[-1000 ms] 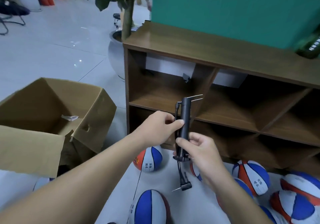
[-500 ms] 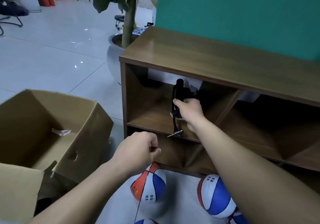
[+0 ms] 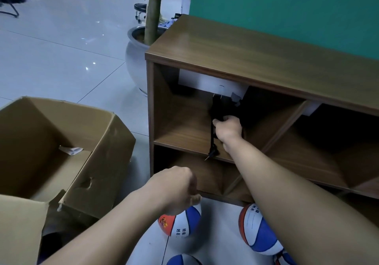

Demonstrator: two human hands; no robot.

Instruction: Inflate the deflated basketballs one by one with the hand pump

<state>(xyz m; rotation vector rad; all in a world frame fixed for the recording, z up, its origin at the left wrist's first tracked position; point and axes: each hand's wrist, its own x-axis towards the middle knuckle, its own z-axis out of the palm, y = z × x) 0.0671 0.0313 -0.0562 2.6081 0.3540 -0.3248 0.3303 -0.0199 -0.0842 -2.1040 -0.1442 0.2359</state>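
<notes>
Right hand (image 3: pixel 227 128): grips black hand pump (image 3: pixel 217 108) upright inside wooden shelf (image 3: pixel 235 59) upper-left compartment. Left hand (image 3: pixel 174 191): curled, empty, above basketball (image 3: pixel 182 223).

Black pump (image 3: pixel 215 110); balls (image 3: pixel 180 221) red-white-blue panelled (brown shelf (image 3: pixel 246 59), teal wall (image 3: pixel 287 4)).

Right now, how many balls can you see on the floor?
4. One under the left hand, one beside the right forearm, one cut off at the bottom edge, one sliver bottom right. The arms may hide more.
</notes>
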